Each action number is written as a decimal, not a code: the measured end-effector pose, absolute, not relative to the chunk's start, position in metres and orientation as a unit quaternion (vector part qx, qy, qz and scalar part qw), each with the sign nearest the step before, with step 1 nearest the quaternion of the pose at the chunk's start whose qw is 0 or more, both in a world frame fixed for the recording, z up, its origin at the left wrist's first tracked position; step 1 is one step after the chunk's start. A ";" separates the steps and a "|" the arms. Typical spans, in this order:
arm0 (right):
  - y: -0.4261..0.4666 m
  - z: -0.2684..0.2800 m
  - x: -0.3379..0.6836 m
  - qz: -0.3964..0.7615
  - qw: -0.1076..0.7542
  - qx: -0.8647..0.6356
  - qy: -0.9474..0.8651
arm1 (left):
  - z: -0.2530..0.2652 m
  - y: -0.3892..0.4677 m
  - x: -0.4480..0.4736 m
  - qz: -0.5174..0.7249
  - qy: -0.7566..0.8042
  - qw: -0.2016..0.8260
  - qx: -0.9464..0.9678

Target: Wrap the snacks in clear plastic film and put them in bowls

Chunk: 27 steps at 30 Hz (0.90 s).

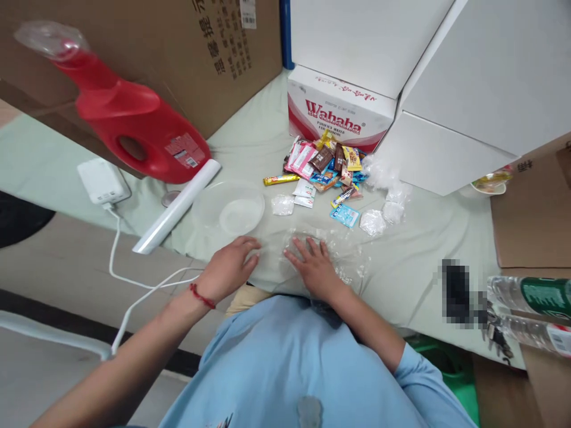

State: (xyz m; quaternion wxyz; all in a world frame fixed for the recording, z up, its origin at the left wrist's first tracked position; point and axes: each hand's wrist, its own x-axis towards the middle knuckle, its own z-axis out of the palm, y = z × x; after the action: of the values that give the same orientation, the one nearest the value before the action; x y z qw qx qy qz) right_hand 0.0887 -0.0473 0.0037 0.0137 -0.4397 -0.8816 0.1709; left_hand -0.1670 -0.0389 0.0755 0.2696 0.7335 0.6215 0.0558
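Note:
A clear plastic bag point(352, 258) lies flat at the front of the cloth-covered table. My right hand point(314, 267) rests on it, fingers spread. To its left, my left hand point(232, 266) hovers near the table edge with its fingers loosely curved and a gap between thumb and forefinger; nothing shows in it. Just beyond that hand sits a translucent round plastic bowl point(207, 208). Past the bag are a pile of wrapped snacks point(323, 163), a blue packet point(345, 215), white sachets point(304, 193) and crumpled clear plastic bundles point(373, 222).
A red jug point(143, 128), a white roll point(176, 208) and a white charger point(104, 181) with cable stand left. A Wahaba-style carton point(341, 110) printed "Wahaha" and white boxes point(464, 77) line the back. Plastic bottles point(535, 294) and keys point(495, 336) lie right.

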 end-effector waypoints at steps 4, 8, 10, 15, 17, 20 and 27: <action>-0.050 0.002 0.072 0.181 0.005 -0.443 -0.878 | 0.095 -0.029 -0.098 0.217 0.487 0.442 0.721; -0.055 -0.004 0.063 0.168 -0.007 -0.461 -0.871 | 0.060 0.005 -0.037 0.131 0.491 0.397 0.764; -0.058 0.000 0.066 0.158 -0.014 -0.448 -0.880 | 0.036 0.020 -0.029 0.120 0.514 0.369 0.765; -0.065 0.015 0.088 0.160 0.006 -0.442 -0.883 | 0.001 0.026 -0.056 0.162 0.538 0.312 0.766; -0.066 0.015 0.099 0.162 0.020 -0.444 -0.881 | -0.004 0.018 -0.069 0.171 0.522 0.293 0.782; -0.069 0.011 0.119 0.174 0.052 -0.452 -0.873 | -0.010 0.003 -0.081 0.153 0.486 0.236 0.827; -0.095 0.019 0.183 0.257 0.116 -0.501 -0.818 | -0.012 -0.004 -0.106 0.070 0.432 0.181 0.881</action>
State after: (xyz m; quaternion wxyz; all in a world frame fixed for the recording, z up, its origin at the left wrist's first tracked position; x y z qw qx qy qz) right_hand 0.1831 -0.0953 0.0191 0.1157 -0.5012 -0.8180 0.2574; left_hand -0.1057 -0.0038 -0.0118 0.1810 0.8808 0.4317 0.0704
